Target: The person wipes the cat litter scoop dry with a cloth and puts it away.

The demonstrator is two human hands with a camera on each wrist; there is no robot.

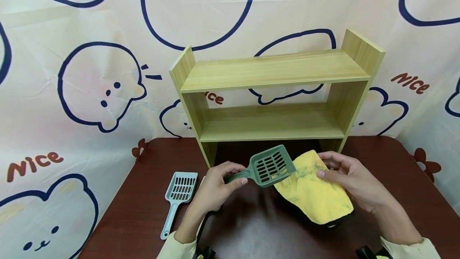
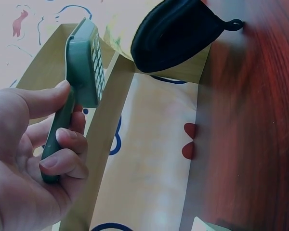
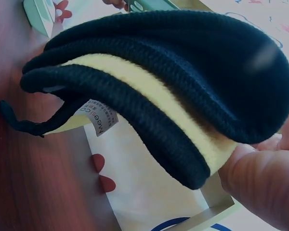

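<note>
My left hand (image 1: 215, 187) grips the handle of a dark green slotted litter scoop (image 1: 270, 166), thumb along one side and fingers curled around the other, as the left wrist view shows. My right hand (image 1: 355, 181) pinches a folded yellow cloth (image 1: 318, 201) by its upper right side. Greenish marks streak the cloth. Thick black edging borders it, and a hanging loop and a white label (image 3: 102, 119) show in the right wrist view. In the head view the scoop's far corner overlaps the cloth's left edge.
A pale blue-green slotted scoop (image 1: 179, 191) lies on the dark red-brown table (image 1: 122, 215), left of my left forearm. Behind my hands stands a light wooden two-tier shelf (image 1: 273, 123). A cartoon-printed sheet (image 1: 104, 151) hangs behind the table.
</note>
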